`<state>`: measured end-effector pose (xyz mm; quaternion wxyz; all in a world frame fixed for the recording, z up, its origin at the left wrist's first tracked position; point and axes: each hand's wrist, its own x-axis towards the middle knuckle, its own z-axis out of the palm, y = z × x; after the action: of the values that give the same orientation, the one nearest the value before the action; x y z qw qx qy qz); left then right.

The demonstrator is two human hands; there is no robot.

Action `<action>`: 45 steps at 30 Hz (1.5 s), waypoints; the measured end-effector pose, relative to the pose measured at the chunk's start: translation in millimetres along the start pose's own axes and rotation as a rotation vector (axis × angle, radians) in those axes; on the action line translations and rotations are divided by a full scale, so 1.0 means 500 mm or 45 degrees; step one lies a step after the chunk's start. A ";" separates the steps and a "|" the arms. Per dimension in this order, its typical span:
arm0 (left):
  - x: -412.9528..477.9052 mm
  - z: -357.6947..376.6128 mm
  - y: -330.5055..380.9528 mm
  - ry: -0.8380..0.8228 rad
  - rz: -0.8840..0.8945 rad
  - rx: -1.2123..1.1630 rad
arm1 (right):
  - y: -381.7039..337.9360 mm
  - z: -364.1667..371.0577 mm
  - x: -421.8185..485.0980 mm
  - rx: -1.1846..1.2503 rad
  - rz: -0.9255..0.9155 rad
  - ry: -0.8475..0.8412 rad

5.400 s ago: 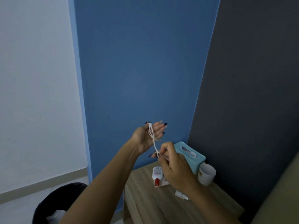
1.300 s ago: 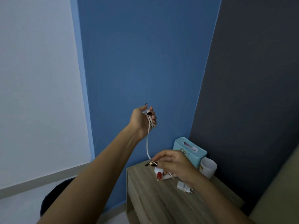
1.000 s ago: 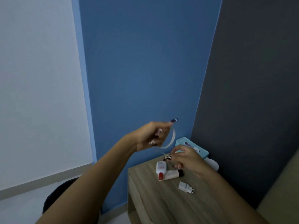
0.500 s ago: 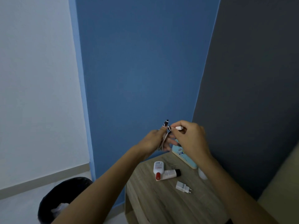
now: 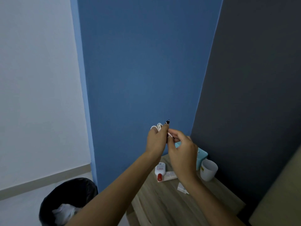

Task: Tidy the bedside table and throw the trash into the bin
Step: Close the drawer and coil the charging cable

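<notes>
My left hand [image 5: 156, 139] is raised above the wooden bedside table [image 5: 164, 198] with a white charging cable [image 5: 157, 126] looped around its fingers. My right hand [image 5: 182, 151] meets it from the right and pinches the cable's loose end between thumb and fingers. On the table lie a small white bottle with a red cap [image 5: 159, 170], a white tube [image 5: 170, 175] beside it, and a white charger plug [image 5: 182, 188], partly hidden by my right wrist. The black-lined bin [image 5: 65, 194] stands on the floor at lower left, with white trash inside.
A teal tissue box [image 5: 202, 156] sits at the table's back, largely behind my right hand. A white cup [image 5: 208, 170] stands next to it by the dark grey wall. A beige bed edge [image 5: 280, 193] lies at lower right.
Both hands have come together in front of the blue wall. The cable, earlier hanging in a long strand between them, is now coiled around my left fingers.
</notes>
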<state>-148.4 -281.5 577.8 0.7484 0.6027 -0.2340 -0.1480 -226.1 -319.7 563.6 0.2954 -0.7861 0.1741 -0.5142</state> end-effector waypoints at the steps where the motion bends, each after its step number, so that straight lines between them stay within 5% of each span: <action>1: -0.003 0.002 0.001 0.031 0.021 0.004 | 0.001 0.002 0.000 0.017 0.021 0.013; 4: -0.003 0.004 0.017 0.050 0.074 -0.023 | 0.008 -0.001 0.004 0.153 0.073 0.041; 7: 0.014 -0.010 0.040 0.005 -0.011 -0.121 | 0.020 -0.011 0.030 0.616 0.404 -0.051; 13: 0.018 -0.024 0.056 -0.587 -0.297 -0.548 | 0.049 -0.006 0.091 1.169 0.868 -0.472; 20: 0.012 -0.047 0.054 -0.830 -0.368 -0.485 | 0.038 -0.013 0.094 1.167 0.821 -0.585; 27: -0.012 -0.039 0.062 -0.805 -0.158 0.068 | 0.043 -0.007 0.081 0.963 0.679 -0.592; 36: -0.018 -0.017 0.044 -0.578 0.014 0.192 | 0.040 0.013 0.094 0.647 0.689 -0.705; 45: -0.003 -0.011 0.026 -0.122 0.324 0.179 | 0.034 0.002 0.110 0.489 0.613 -0.437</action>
<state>-147.8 -273.3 589.2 0.7051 0.6114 -0.3535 -0.0638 -201.8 -364.3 591.3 0.5756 -0.7277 0.2021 -0.3135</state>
